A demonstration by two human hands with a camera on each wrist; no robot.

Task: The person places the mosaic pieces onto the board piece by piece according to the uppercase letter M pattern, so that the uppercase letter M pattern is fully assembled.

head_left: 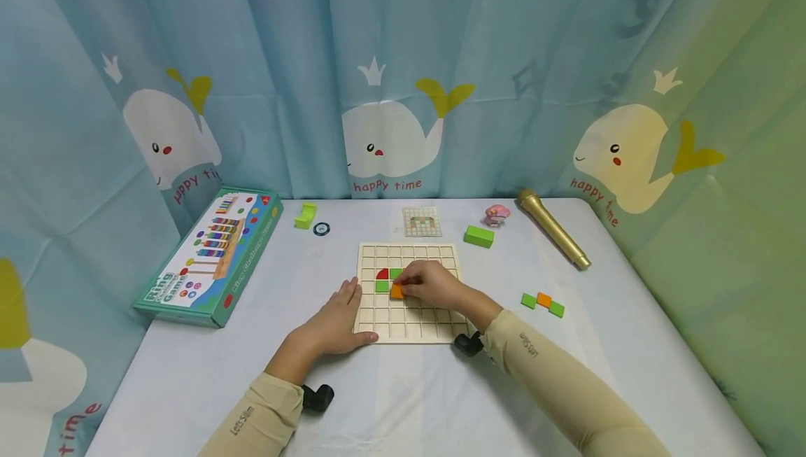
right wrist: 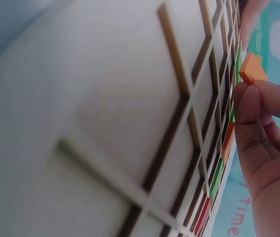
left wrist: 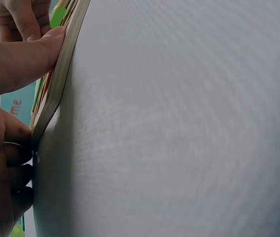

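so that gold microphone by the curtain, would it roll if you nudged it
Probably yes. The gold microphone is a long round tube lying flat on the smooth table, so a sideways nudge would likely roll it. Its wider head might make it curve rather than roll straight. It looks rigid, not floppy, and nothing touches it to stop it.

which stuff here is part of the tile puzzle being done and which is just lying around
In use:
grid board
orange tile, pinched by the right hand
left hand, steadying the board edge
red and green tiles already on the board
pattern card
spare tiles

Lying about:
game box
gold microphone
pink toy
green block
green curved piece
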